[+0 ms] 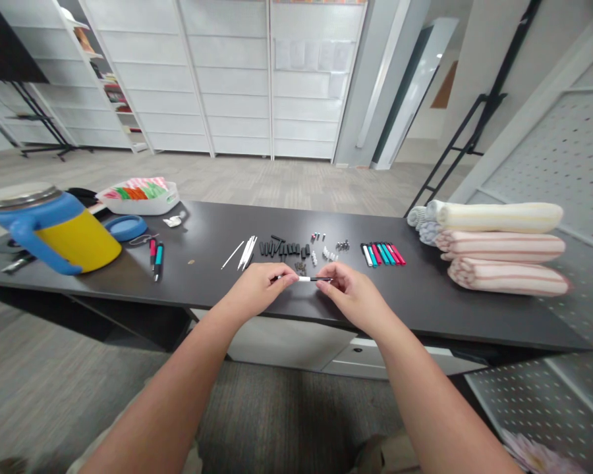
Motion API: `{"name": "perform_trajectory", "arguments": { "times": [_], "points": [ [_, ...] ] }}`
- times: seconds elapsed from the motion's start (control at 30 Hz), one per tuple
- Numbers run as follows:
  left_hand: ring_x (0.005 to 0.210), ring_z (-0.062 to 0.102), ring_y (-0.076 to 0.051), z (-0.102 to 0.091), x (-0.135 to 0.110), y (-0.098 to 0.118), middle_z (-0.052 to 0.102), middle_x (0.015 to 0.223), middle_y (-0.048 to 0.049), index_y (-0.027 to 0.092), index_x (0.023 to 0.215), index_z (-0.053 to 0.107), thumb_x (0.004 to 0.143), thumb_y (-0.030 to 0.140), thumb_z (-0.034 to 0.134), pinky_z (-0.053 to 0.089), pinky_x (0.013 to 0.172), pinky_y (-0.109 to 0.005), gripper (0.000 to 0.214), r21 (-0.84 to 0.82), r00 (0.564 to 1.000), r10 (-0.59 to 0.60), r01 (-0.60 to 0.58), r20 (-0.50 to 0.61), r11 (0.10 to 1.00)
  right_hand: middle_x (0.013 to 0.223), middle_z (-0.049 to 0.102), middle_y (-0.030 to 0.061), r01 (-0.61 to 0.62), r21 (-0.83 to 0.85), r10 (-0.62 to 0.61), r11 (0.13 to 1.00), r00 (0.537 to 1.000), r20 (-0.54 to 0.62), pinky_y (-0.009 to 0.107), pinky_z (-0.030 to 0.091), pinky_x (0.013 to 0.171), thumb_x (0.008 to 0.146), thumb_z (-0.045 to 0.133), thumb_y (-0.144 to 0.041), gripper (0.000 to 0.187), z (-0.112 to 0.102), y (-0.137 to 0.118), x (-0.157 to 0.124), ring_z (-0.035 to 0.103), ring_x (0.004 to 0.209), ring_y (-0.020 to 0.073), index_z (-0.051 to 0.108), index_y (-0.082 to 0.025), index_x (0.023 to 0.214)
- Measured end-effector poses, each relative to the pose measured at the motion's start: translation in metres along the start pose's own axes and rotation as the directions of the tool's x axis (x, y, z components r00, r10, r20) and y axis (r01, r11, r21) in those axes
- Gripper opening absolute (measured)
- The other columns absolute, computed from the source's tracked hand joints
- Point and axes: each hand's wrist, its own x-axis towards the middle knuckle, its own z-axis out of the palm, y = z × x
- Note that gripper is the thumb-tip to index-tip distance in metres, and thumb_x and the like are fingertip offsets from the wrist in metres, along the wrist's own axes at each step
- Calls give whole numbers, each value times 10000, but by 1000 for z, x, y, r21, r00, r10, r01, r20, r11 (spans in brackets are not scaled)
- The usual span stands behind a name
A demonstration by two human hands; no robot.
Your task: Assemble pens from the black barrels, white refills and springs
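"Your left hand (265,283) is pinched nearly closed, thumb and fingertips on the slim pen (304,279). What about the other?"

"Your right hand (344,286) has thumb and forefinger closed at the pen's black end, the other fingers loosely curled. You've got the pen running roughly level between both hands, over the front part of the dark desk (212,227)."

"How should you work it from there?"

"I'd have you hold both ends on one line, so nothing bends where white meets black. Light, even fingertip pressure should serve you better than force. Staying low over the desk seems wise too: a dropped part would land close by."

"And how does your pen look?"

"Thin and straight, white along the middle, black towards your right, with a dark bit peeping out by your left. Your fingers cover the rest, so you can't tell how well its parts are seated."

"Just beyond your fingertips?"

"Small dark pieces (300,268), then short black pieces (290,249). White sticks (247,253) lie to your left, coloured barrels (377,255) to your right."
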Motion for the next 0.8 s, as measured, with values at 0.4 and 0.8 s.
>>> {"name": "perform_trajectory", "arguments": {
  "times": [0.4,0.8],
  "points": [
    [804,660,-159,1,0,1,762,894,-1,218,979,768,1018,429,559,454,738,-261,300,-47,1000,1,-1,8,999,803,706,-2,10,30,-10,999,1000,-3,285,436,698,990,598,-489,290,-4,-3,-1,617,748,174,734,-235,956],
    [513,427,-128,0,5,-3,492,549,47,198,850,751,1031,597,418,297,524,-264,550,-104,982,-184,188,48,977,757,654,12,-39,257,74,966,989,-126,286,435,637,896,719,-539,333,-2,7,-2,571,677,169,744,-216,975]
  ]
}}
